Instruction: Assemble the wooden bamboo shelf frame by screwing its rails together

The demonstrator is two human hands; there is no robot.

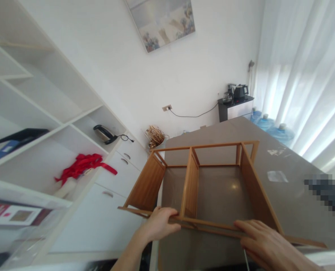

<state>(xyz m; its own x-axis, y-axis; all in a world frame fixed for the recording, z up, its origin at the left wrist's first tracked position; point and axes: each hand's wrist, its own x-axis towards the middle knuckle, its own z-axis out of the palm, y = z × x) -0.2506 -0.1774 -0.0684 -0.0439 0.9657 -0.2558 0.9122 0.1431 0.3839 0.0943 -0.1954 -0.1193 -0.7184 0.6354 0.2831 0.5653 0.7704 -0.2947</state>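
Since both hands meet the near rail of the wooden rack (191,188), its open frame is gripped along the side closest to the person. The rack sits over the grey-brown worktop (297,214), its panels upright and the worktop's surface showing through the openings between them. Its left end seems to reach past the worktop's left edge, though the slanted view makes it hard to tell whether it truly overhangs.

The left hand (160,223) holds the rail just beside the middle panel, fingers over the top and thumb below, so the gap between them is narrow. The right hand (265,239) is also closed round the rail, nearer the right panel, its fingers bent over the wood. Holding two points well apart probably keeps the long frame from twisting, and a slim rail suits this wrap better than the broad panels would.

A clear plastic scrap (277,176) lies flat to the right of the rack, apart from it. To the left, a red ribbon (82,165) spills over the front of a white shelf unit (68,141), and a kettle (105,134) occupies the compartment above. Large water bottles (282,132) stand beyond the worktop's far right edge, by the curtain (300,75), perhaps to leave the surface free for bulky pieces.
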